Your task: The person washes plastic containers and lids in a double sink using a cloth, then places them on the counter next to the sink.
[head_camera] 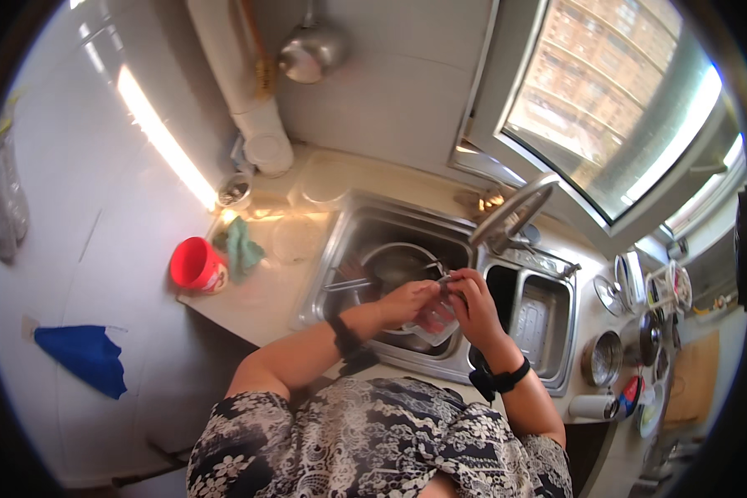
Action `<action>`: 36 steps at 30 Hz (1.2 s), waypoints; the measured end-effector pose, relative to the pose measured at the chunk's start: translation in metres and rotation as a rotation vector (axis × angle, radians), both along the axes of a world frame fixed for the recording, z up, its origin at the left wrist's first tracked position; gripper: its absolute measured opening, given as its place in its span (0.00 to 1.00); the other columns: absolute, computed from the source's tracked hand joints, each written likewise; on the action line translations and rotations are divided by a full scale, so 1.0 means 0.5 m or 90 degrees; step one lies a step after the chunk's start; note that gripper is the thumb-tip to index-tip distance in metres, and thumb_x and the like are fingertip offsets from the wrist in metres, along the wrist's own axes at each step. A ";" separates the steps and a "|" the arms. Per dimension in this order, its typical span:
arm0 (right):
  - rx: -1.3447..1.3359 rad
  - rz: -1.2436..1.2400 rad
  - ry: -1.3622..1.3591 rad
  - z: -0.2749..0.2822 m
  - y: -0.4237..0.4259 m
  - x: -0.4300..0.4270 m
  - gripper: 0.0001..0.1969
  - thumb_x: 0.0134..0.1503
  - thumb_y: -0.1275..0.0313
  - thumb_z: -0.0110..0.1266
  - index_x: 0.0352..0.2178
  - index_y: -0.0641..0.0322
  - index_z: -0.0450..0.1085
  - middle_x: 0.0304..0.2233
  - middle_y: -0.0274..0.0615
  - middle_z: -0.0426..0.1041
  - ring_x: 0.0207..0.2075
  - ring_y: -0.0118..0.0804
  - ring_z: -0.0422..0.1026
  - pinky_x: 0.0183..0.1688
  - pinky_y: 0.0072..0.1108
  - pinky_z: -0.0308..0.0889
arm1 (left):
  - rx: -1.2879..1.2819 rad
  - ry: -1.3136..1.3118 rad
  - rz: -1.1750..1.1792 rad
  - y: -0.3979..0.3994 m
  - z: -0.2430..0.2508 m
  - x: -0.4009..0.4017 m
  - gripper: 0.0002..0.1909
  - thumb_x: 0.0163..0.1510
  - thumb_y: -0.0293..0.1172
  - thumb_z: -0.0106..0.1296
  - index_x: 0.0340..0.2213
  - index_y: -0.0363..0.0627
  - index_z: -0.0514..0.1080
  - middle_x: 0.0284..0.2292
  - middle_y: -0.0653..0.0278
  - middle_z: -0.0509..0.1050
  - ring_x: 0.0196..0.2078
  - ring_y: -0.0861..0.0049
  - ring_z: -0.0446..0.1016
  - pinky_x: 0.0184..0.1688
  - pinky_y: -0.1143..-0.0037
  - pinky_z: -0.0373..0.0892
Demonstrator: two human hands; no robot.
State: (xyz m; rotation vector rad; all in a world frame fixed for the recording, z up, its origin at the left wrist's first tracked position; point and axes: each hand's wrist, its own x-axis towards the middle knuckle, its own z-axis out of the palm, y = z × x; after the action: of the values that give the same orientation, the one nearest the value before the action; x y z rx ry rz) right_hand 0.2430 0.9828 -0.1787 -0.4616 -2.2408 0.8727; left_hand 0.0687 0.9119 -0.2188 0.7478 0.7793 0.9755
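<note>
Both hands meet above the large bowl of a stainless steel sink (333, 233). My left hand (411, 302) grips a clear plastic container (441, 333), its fingers partly seen through the plastic. At the container's upper edge, the bent fingers of my right hand (472, 302) pinch something small and dark, too blurred to name. Below them in the sink sits a round metal basin (373, 251), partly hidden by my hands. Metal utensil handles (347, 285) lie at its left side.
A curved faucet (513, 208) rises behind the sink, under an open window (597, 112). The smaller right bowl holds a drain tray (533, 333). A red tub (196, 264) and green cloth (243, 249) stand left; a metal pot (602, 360) and white cylinder (591, 406) right.
</note>
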 end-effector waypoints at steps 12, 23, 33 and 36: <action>-0.500 -0.026 0.067 -0.049 0.039 0.005 0.08 0.56 0.75 0.45 0.38 0.64 0.62 0.34 0.35 0.67 0.38 0.26 0.65 0.42 0.21 0.63 | 0.069 0.092 0.014 -0.012 0.035 -0.029 0.18 0.44 0.23 0.58 0.39 0.39 0.68 0.29 0.56 0.75 0.27 0.79 0.74 0.31 0.80 0.71; -1.184 -0.025 0.236 -0.193 0.027 0.016 0.17 0.59 0.67 0.38 0.46 0.69 0.60 0.44 0.47 0.67 0.43 0.42 0.69 0.45 0.32 0.68 | 0.157 0.099 0.096 -0.006 0.047 -0.015 0.15 0.45 0.20 0.55 0.38 0.38 0.69 0.29 0.57 0.75 0.29 0.78 0.75 0.33 0.80 0.72; -1.314 0.129 0.120 -0.219 0.038 0.063 0.18 0.60 0.70 0.31 0.43 0.78 0.59 0.40 0.64 0.67 0.42 0.60 0.69 0.44 0.41 0.68 | 0.411 0.780 0.157 0.010 0.015 -0.113 0.11 0.46 0.23 0.52 0.35 0.44 0.73 0.30 0.57 0.75 0.34 0.65 0.75 0.37 0.73 0.69; -1.325 0.099 0.163 -0.223 0.041 0.092 0.18 0.59 0.70 0.30 0.41 0.78 0.60 0.40 0.64 0.67 0.43 0.59 0.69 0.43 0.42 0.68 | 0.466 1.039 0.297 0.032 0.041 -0.236 0.05 0.44 0.25 0.51 0.27 0.46 0.73 0.25 0.54 0.72 0.29 0.58 0.69 0.35 0.66 0.65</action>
State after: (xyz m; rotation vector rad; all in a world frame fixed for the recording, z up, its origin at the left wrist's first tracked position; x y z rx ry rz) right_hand 0.2888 1.0034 -0.2904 -0.8623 -0.3411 2.8213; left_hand -0.0493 0.9277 -0.1983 2.1480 2.0995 0.9126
